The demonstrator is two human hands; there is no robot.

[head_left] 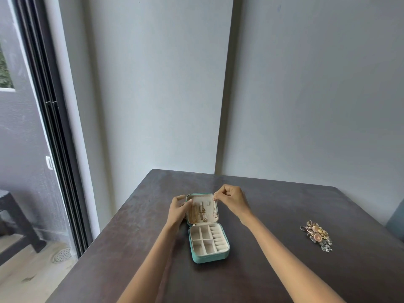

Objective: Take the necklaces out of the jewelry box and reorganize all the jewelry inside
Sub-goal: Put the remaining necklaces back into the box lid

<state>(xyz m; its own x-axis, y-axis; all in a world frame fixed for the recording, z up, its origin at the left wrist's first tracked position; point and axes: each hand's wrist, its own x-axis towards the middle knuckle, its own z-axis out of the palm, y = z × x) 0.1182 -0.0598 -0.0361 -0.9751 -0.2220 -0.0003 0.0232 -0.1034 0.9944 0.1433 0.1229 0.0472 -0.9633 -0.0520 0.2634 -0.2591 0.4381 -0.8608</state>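
Observation:
A small teal jewelry box (pixel 209 258) stands open on the dark table (pixel 284 215), its cream compartments holding nothing that shows. Several gold necklaces (pixel 197 212) hang inside the raised lid (pixel 202 196). My left hand (pixel 179 209) grips the lid's left edge, thumb on the inner face. My right hand (pixel 229 199) pinches the top of the rightmost necklace (pixel 216 209) at the lid's upper right corner. That thin chain hangs down along the lid's right side.
A pile of mixed gold and silver jewelry (pixel 317 235) lies on the table to the right. The table's far edge meets a white wall. A sliding glass door (pixel 50 149) and a dark bench (pixel 15 224) are on the left.

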